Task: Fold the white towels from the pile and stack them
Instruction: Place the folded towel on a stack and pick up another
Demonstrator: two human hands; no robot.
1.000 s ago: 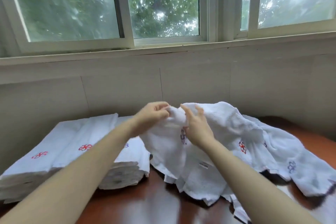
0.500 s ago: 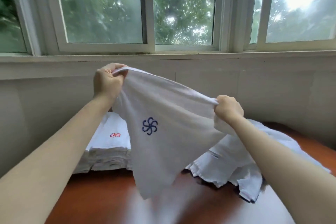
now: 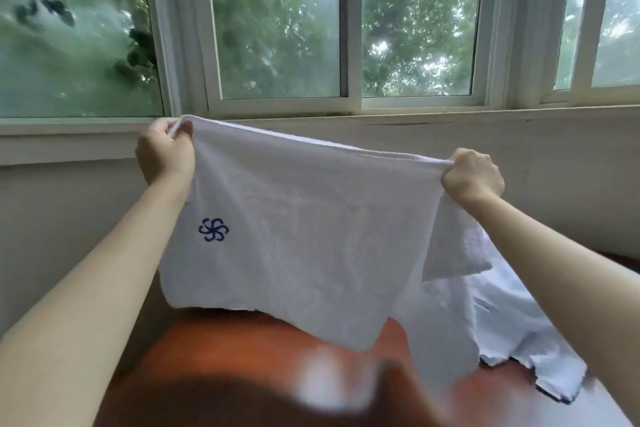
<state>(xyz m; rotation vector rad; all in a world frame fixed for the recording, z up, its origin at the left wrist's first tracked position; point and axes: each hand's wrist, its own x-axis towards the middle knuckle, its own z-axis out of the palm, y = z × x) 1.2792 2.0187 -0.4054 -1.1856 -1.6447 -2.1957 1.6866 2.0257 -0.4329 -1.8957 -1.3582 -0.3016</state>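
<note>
Two hands hold a white towel spread in the air, the left hand pinching one top corner and the right hand fisted on the other, above a glossy reddish-brown counter. More white towels lie heaped on the counter at right. Behind them, a pale wall rises to white-framed windows with green trees outside.

Two arms in view, both bare.
Left hand: bare, skin smooth, narrow wrist below it.
Right hand: bare, knuckle row showing as low ridges, faint crease at wrist.
Left forearm, right forearm: uncovered to frame edge, smooth, slender near wrist, bulking wide close to lens.
Nails too small to judge.
</note>
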